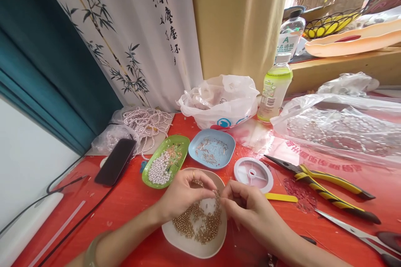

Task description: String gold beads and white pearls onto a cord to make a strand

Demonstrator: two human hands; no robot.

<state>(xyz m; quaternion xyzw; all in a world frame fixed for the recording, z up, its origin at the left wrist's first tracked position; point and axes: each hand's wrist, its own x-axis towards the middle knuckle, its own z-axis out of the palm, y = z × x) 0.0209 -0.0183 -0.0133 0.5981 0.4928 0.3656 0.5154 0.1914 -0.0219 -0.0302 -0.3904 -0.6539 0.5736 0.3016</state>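
Note:
Above a cream-coloured plate (175, 244) of small gold beads (208, 229), my two hands come close together. My left hand (184, 194), with a ring on one finger, is closed in a pinch at the plate's far right side. Just to its right, my right hand (247, 206) is closed with thumb and forefinger pressed together. Whatever the fingertips hold is too small to make out. Past my left hand lies a green tray (184, 141) of white pearl beads (159, 169) and smaller gold pieces. A blue plate (230, 144) beside it carries thin metal pins.
A white spool (267, 179), yellow stick (283, 197), yellow-black pliers (322, 179) and scissors (354, 229) lie to the right. A phone (115, 162) and bead strands (147, 121) are at left. Behind stand a plastic bag (219, 100) and a bottle (274, 89).

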